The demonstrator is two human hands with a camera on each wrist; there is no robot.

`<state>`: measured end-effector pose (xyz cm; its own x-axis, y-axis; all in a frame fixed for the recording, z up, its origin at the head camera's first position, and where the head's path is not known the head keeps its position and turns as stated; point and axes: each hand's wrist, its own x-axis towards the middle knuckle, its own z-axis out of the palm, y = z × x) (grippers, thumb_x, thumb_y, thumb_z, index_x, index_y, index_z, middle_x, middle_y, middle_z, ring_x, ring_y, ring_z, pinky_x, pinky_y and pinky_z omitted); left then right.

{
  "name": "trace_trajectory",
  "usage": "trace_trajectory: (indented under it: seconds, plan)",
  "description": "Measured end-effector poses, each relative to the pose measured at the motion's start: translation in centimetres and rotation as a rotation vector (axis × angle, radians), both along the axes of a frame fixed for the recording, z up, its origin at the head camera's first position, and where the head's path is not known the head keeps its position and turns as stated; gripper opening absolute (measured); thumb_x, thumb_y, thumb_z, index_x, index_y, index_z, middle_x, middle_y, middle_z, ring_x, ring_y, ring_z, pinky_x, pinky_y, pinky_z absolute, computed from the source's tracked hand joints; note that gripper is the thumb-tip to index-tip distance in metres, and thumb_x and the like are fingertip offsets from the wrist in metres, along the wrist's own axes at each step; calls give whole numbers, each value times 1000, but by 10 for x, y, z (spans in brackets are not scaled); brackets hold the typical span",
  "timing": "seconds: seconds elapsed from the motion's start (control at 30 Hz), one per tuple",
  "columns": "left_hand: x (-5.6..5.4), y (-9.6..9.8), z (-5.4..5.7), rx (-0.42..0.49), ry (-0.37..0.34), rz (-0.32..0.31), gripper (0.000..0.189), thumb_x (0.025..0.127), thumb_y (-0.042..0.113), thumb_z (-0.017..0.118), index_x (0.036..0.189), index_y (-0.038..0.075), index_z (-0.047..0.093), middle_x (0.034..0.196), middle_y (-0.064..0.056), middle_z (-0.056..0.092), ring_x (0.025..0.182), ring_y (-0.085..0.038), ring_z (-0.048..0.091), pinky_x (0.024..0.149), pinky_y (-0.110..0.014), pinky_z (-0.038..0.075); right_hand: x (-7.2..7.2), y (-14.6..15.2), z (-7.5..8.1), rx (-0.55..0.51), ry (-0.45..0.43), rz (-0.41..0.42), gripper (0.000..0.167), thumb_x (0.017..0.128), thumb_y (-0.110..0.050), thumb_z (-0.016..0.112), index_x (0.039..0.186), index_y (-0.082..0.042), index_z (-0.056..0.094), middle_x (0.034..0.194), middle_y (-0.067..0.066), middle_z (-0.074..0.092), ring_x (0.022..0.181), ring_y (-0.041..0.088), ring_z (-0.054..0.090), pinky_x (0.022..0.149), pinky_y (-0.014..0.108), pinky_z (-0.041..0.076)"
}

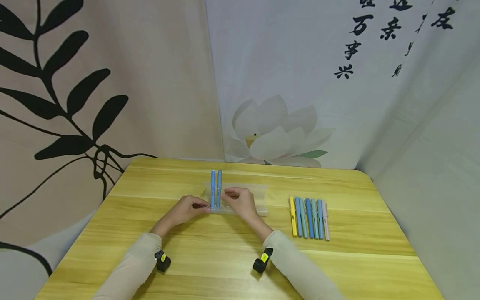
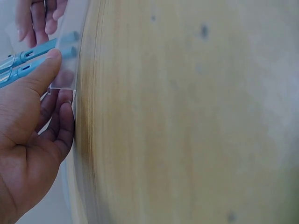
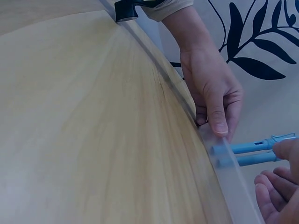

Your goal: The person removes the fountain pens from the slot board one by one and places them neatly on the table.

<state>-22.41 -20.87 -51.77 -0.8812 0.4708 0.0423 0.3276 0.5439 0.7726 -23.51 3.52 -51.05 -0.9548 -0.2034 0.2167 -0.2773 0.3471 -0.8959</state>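
A clear plastic pen rack (image 1: 260, 200) stands on the table, its front strip low along the wood. Two blue pens, a left one (image 1: 213, 187) and a right one (image 1: 219, 187), stand upright side by side in it, lower ends behind the see-through strip (image 3: 229, 186). My left hand (image 1: 193, 207) pinches the rack's left end, thumb (image 2: 49, 70) on one side and fingers curled beneath. Just right of the pens is my right hand (image 1: 241, 202), its fingers (image 2: 39, 21) loosely bent with nothing held between them. In the right wrist view its thumb (image 3: 287, 150) overlaps a pen.
To the right on the wooden table (image 1: 356, 266) lies a row of several pens: a yellow pen (image 1: 293, 216) at its left end, blue and green ones, and a pale pink pen (image 1: 325, 221) at its right end. A printed curtain (image 1: 180, 83) hangs behind the table.
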Motion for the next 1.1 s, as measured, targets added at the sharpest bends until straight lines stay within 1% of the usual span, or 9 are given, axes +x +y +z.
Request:
trace_trajectory:
  seconds: [0.1, 0.37, 0.6, 0.73, 0.9, 1.1]
  plan:
    - [0, 0, 0, -2, 2, 0, 28, 97, 29, 72, 115, 9, 78, 110, -1, 77, 97, -13, 69, 83, -29, 56, -2, -4, -3, -10, -13, -2, 30, 94, -26, 77, 112, -2, 78, 102, 8, 78, 90, 20, 75, 76, 29, 60]
    - [0, 0, -1, -2, -2, 8, 29, 97, 30, 72, 117, 9, 78, 113, -3, 76, 98, -14, 69, 83, -30, 57, -3, -10, -5, -26, -26, 20, 26, 94, -26, 77, 111, -5, 79, 100, 7, 78, 88, 17, 74, 74, 28, 59]
    - [-1, -1, -2, -2, 0, 4, 29, 98, 31, 71, 115, 9, 78, 111, -2, 77, 96, -12, 69, 81, -29, 56, -3, -12, -5, 7, -35, 18, 22, 94, -23, 76, 109, -7, 79, 100, 4, 79, 86, 13, 73, 72, 26, 58]
    - [-1, -1, -3, -4, 1, 4, 28, 98, 30, 71, 115, 9, 78, 110, -2, 77, 96, -12, 69, 81, -29, 56, -3, -13, -4, 19, -25, 19, 21, 94, -22, 76, 107, -6, 80, 98, 4, 79, 86, 14, 74, 72, 27, 59]
    - [0, -1, -2, 3, 1, 7, 26, 98, 28, 71, 115, 9, 78, 110, -2, 77, 97, -13, 70, 82, -31, 57, -2, -14, -2, 27, -33, 20, 21, 95, -20, 76, 108, -5, 79, 99, 6, 78, 88, 16, 74, 74, 29, 59]
    - [0, -1, -1, 0, 1, 4, 26, 98, 27, 71, 115, 9, 78, 110, -3, 77, 97, -14, 70, 82, -31, 57, -3, -14, -1, 46, -29, 13, 20, 94, -21, 76, 107, -6, 79, 97, 5, 78, 86, 15, 73, 74, 28, 58]
